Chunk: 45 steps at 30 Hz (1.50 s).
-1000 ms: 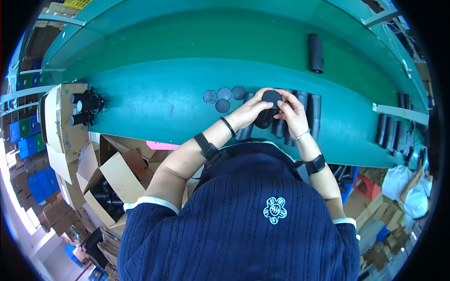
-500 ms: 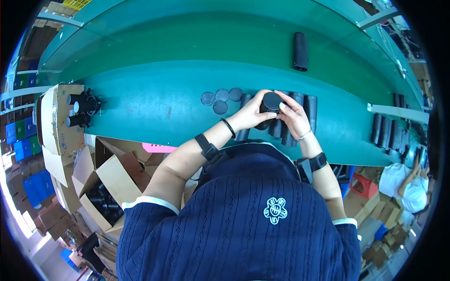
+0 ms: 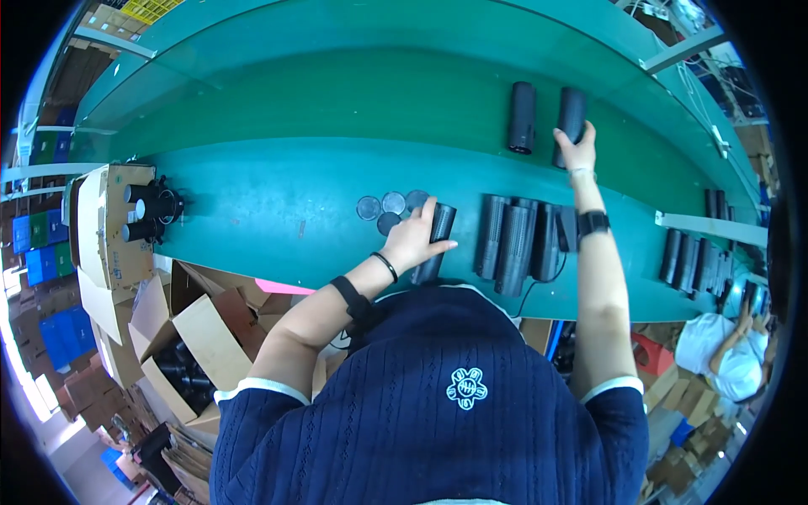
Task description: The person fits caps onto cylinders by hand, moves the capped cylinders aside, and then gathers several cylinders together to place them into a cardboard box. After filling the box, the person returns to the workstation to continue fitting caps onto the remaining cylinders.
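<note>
My right hand (image 3: 578, 150) reaches far forward, thumb and fingers closed around the near end of a black cylinder (image 3: 571, 108) on the darker green strip. Just left of it on that strip lies a second black cylinder (image 3: 522, 118). Nearer to me, my left hand (image 3: 411, 241) grips another black cylinder (image 3: 443, 220), fingers over its top and thumb across it. Several round dark caps (image 3: 368, 208) lie flat beside my left fingers, one partly covered by them. Between my arms, several ribbed black cylinders (image 3: 514, 248) rest side by side.
On the left, a cardboard box (image 3: 126, 227) stands by black parts (image 3: 151, 206). Below it, an open carton (image 3: 202, 345) holds black pieces. More black cylinders (image 3: 686, 252) line the right end, near a metal bar (image 3: 707, 220); a person in white (image 3: 715, 353) sits beyond.
Both hands were together on one capped black cylinder. They have parted: the right has moved forward to the far strip, where two cylinders now lie, and the left has taken a cylinder on the bench.
</note>
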### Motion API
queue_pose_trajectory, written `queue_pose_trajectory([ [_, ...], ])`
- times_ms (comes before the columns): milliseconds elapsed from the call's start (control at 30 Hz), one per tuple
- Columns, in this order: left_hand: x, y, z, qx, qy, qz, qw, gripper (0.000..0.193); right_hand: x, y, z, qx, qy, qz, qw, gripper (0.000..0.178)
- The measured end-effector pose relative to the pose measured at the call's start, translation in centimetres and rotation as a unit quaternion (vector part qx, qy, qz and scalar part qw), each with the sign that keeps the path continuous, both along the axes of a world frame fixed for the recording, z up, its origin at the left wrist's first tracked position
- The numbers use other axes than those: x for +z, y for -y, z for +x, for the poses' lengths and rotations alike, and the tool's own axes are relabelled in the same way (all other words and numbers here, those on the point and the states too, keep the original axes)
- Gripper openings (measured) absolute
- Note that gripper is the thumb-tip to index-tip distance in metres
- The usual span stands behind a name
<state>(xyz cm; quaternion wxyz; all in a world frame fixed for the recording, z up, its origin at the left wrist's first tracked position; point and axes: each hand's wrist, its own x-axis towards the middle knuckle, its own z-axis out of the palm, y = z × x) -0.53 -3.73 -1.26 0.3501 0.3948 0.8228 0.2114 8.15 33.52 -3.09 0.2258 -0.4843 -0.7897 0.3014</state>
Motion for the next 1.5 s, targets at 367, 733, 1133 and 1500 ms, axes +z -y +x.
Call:
queue_pose_trajectory([
  [367,-1.3,1.2,-1.5,0.031,0.297,0.16,0.941,0.087,-3.1,-0.6,0.2,0.071,0.147,0.233,0.959,0.052],
  [733,0.8,1.9,0.6,-0.028,0.36,0.216,0.907,0.075,4.0,22.9,5.4,0.274,-0.171,-0.538,0.779,0.029],
  [1133,0.3,4.3,0.8,0.105,0.352,0.294,0.882,0.038,4.0,25.0,4.4,0.249,-0.215,-0.593,0.735,0.024],
  [1500,3.2,3.8,-1.2,0.194,0.633,0.413,0.625,0.051,6.1,26.2,4.4,0.47,-0.09,-0.161,0.864,0.085],
])
